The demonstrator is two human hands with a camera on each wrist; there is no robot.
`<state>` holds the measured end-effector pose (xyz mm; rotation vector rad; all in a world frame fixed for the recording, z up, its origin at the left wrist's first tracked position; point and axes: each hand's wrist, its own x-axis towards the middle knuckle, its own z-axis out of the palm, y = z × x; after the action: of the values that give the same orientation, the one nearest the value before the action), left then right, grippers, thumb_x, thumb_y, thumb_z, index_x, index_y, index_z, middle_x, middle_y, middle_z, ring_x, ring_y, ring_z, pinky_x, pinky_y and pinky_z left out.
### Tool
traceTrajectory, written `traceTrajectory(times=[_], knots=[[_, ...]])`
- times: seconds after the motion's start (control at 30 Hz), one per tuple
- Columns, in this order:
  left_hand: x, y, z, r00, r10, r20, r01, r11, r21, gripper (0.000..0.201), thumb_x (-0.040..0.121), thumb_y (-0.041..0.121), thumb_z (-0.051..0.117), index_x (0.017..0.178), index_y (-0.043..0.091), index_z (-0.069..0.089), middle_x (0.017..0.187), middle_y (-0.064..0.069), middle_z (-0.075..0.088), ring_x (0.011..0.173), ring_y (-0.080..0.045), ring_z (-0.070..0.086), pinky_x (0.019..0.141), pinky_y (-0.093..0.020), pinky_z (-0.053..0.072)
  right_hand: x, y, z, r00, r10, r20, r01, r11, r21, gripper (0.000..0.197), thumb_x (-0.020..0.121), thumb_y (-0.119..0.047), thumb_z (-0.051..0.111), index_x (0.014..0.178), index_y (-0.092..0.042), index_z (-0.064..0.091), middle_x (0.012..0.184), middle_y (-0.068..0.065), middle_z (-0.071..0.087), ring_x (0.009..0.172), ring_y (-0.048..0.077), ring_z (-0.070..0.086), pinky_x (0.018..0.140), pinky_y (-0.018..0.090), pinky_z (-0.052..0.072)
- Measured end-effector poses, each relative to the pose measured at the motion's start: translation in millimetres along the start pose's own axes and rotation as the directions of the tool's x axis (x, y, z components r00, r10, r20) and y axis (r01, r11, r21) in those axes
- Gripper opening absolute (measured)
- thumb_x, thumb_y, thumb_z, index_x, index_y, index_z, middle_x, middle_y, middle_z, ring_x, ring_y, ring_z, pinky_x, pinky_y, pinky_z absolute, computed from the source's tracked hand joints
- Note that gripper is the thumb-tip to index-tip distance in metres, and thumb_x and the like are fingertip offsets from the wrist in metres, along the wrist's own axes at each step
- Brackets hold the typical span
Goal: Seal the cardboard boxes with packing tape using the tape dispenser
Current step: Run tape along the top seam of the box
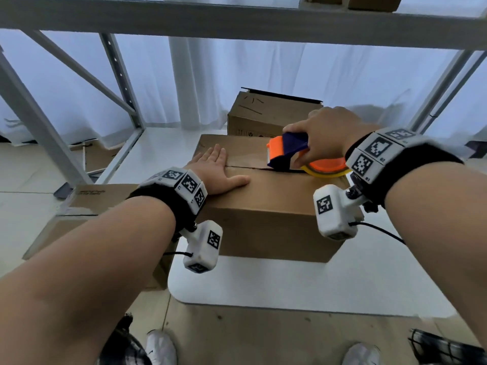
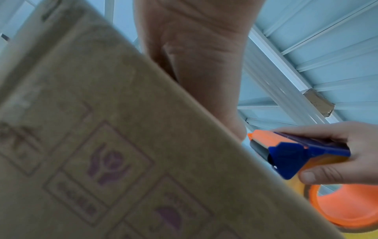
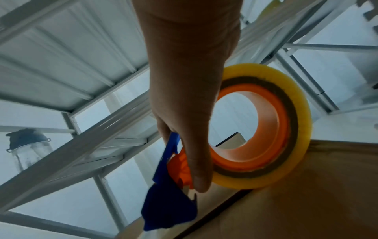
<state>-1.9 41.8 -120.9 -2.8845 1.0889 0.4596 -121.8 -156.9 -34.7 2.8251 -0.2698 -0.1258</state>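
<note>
At frame centre, the left hand [image 1: 220,169] lay flat, fingers straight, on the box [image 1: 266,204]. To its right, the right hand [image 1: 325,138] gripped the dispenser [image 1: 287,151] on the box's seam [image 1: 247,167].

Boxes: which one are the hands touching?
The big front box: left hand presses flat on top, right hand holds the tape dispenser on its seam. The other boxes are untouched.

Right hand [image 3: 184,97] grips tape dispenser [image 3: 174,194]; yellow roll [image 3: 294,129] touching cardboard box [image 3: 306,202].
</note>
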Motion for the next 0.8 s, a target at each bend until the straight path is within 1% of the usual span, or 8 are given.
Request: traceTrajectory(times=[0.13,0.23,0.4,0.57,0.63,0.7,0.73,0.8], knots=[[3,14,5,0.999,-0.045,-0.019,0.045,0.999,-0.010,0.105,0.081,0.081,0.022,0.150,0.010,-0.011,0.159,-0.006,-0.016,0.147,-0.017,-0.010,0.119,-0.034,-0.004,-1,6,4,1.000,-0.012,-0.014,0.012,0.999,0.031,0.077,0.073,-0.067,0.066,0.140,-0.042,0.038,0.115,0.003,0.055,0.112,0.026,0.050,0.089,0.036,0.040],[3,27,6,1.000,-0.008,-0.003,0.008,1.000,-0.006,0.105,0.081,0.081,0.021,0.150,0.009,-0.012,0.158,-0.007,-0.018,0.146,-0.017,-0.012,0.119,-0.033,-0.005,0,6,4,1.000,-0.023,-0.019,0.023,1.000,0.016,0.077,0.073,-0.067,0.065,0.140,-0.043,0.037,0.118,0.004,0.054,0.113,0.027,0.049,0.089,0.037,0.038],[3,43,7,0.998,0.056,0.014,-0.057,0.998,0.011,0.102,0.083,0.078,0.020,0.150,0.009,-0.012,0.158,-0.009,-0.018,0.146,-0.018,-0.012,0.118,-0.033,-0.005,2,5,8,0.999,-0.033,-0.023,0.033,0.999,0.005,0.078,0.073,-0.069,0.063,0.141,-0.043,0.035,0.116,0.004,0.054,0.113,0.026,0.048,0.087,0.036,0.035],[2,59,9,0.993,0.117,0.025,-0.117,0.993,0.009,0.100,0.085,0.077,0.024,0.151,0.010,-0.009,0.159,-0.008,-0.014,0.147,-0.018,-0.011,0.118,-0.033,-0.004,4,-1,7,0.999,-0.047,-0.009,0.046,0.998,-0.031,0.074,0.072,-0.069,0.063,0.136,-0.041,0.042,0.116,0.004,0.056,0.112,0.026,0.050,0.086,0.037,0.036],[3,55,3,0.991,0.136,-0.009,-0.136,0.991,0.015,0.102,0.082,0.078,0.029,0.153,0.012,-0.003,0.160,-0.005,-0.003,0.147,-0.020,-0.002,0.119,-0.034,0.002,6,-2,6,0.999,-0.040,0.004,0.040,0.998,-0.040,0.072,0.071,-0.068,0.064,0.135,-0.041,0.043,0.116,0.004,0.055,0.112,0.026,0.050,0.084,0.036,0.035],[7,47,-4,0.989,0.140,-0.054,-0.137,0.988,0.065,0.107,0.075,0.084,0.032,0.153,0.016,0.002,0.159,-0.001,0.007,0.145,-0.023,0.008,0.118,-0.039,0.010,8,-2,5,0.999,-0.035,0.013,0.036,0.998,-0.043,0.073,0.072,-0.068,0.064,0.136,-0.042,0.042,0.117,0.003,0.055,0.113,0.025,0.049,0.081,0.035,0.032],[9,43,-7,0.989,0.136,-0.058,-0.130,0.987,0.090,0.110,0.072,0.086,0.032,0.153,0.018,0.002,0.159,0.000,0.007,0.145,-0.023,0.009,0.118,-0.041,0.010,9,-2,5,0.999,-0.032,0.014,0.033,0.999,-0.042,0.073,0.072,-0.068,0.064,0.136,-0.042,0.041,0.115,0.003,0.054,0.113,0.025,0.049,0.080,0.034,0.030],[12,38,-6,0.991,0.132,-0.028,-0.129,0.989,0.077,0.115,0.067,0.089,0.031,0.153,0.019,-0.001,0.160,0.001,-0.002,0.147,-0.021,0.000,0.119,-0.040,0.003,8,0,5,0.999,-0.029,0.014,0.030,0.999,-0.027,0.070,0.072,-0.066,0.065,0.134,-0.041,0.043,0.108,0.001,0.053,0.110,0.024,0.050,0.079,0.034,0.030]])
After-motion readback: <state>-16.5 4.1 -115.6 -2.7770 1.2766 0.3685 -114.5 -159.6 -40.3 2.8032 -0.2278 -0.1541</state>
